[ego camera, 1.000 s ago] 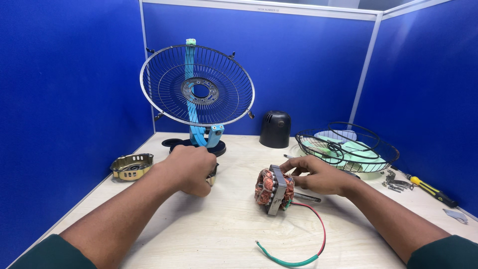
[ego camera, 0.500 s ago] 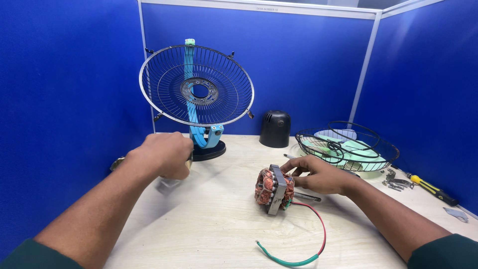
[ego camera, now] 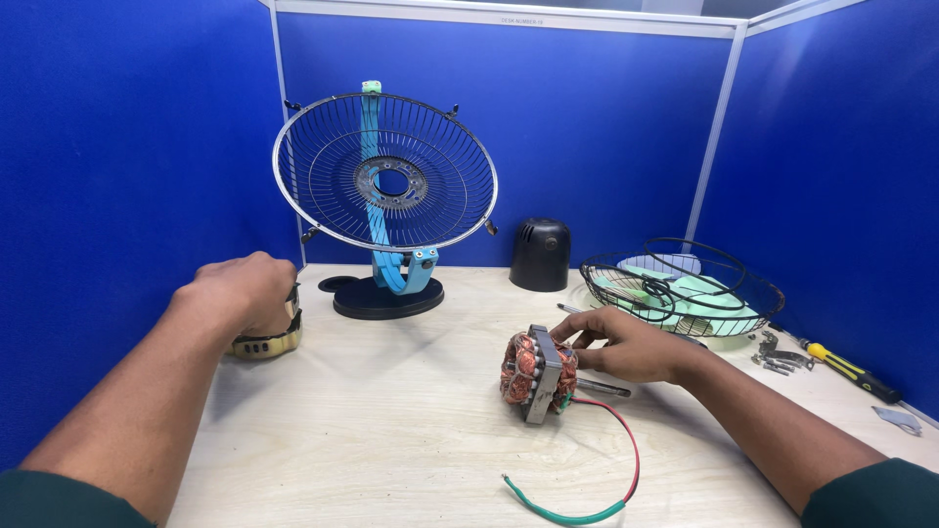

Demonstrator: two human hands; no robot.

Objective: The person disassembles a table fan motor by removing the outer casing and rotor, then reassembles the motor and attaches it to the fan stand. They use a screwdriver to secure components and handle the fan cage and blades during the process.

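Note:
My right hand (ego camera: 626,347) holds a fan motor (ego camera: 536,370) with copper windings and a grey metal core, standing on the table near the middle. A red wire (ego camera: 626,440) and a green wire (ego camera: 562,508) trail from it toward me. My left hand (ego camera: 240,293) is at the far left, fingers curled down over a brass-coloured metal housing (ego camera: 266,344) that rests on the table. Most of the housing is hidden under the hand.
A wire fan guard (ego camera: 386,171) stands on a blue neck and black base (ego camera: 386,296) at the back. A black motor cover (ego camera: 541,254) sits beside it. At the right, a second guard with green blades (ego camera: 685,288), small metal parts (ego camera: 778,354) and a yellow-handled screwdriver (ego camera: 846,370).
My left hand moved from near the table's middle out to the left and now closes over the brass-coloured housing. My right hand and the motor stayed put.

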